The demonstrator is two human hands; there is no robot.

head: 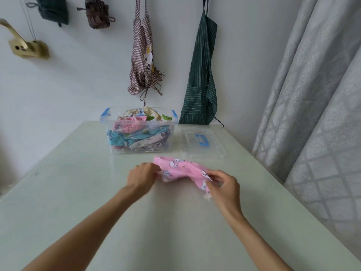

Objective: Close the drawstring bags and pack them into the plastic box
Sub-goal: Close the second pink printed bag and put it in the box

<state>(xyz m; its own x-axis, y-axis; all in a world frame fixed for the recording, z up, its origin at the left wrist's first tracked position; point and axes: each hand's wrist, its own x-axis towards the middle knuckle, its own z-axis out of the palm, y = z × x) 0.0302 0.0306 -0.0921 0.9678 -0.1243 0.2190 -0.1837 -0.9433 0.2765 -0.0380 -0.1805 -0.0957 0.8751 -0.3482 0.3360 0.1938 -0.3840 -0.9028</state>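
— Both hands are on it: the left hand (141,176) grips one end of the pink drawstring bag (181,170), and the right hand (222,183) pinches the other, fingers curled into the cloth.

— What might go wrong?

— I'd guess the cord slips from the right fingers, leaving the mouth loose. It's blurred there; I can't see the cord clearly.

— And beyond the hands?

— The plastic box (139,132), nearly full of bags, so this one may ride high. Its lid (201,142) lies beyond the right hand on the pale worktop (78,192). Aprons (201,81) hang on the wall behind.
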